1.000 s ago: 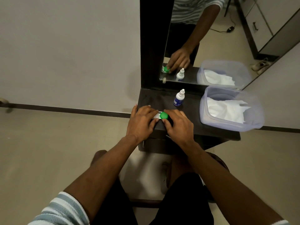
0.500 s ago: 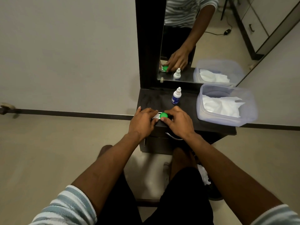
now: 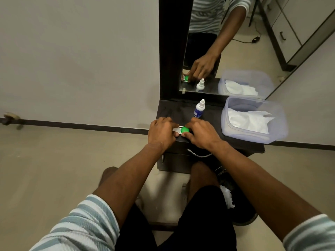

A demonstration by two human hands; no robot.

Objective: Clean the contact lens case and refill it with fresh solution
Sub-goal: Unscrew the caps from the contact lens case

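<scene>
A small dark dresser top stands against a pale wall, and everything here sits in relation to it. At its front edge, left of centre, the left hand lies knuckles up with its fingers curled over the white end of the contact lens case, holding that end down. The case lies flat near the front edge of the dresser top, between the two hands. Its green cap shows in the gap between them. The right hand comes in from the other side, thumb and fingertips pinching the green cap.

Behind the hands, toward the back of the dresser top, a small white solution bottle with a blue label stands upright, apart from both hands. At the right end of the dresser top sits a clear plastic tub holding crumpled white tissues. A mirror in a dark frame rises from the back edge and repeats the bottle, tub and one hand.
</scene>
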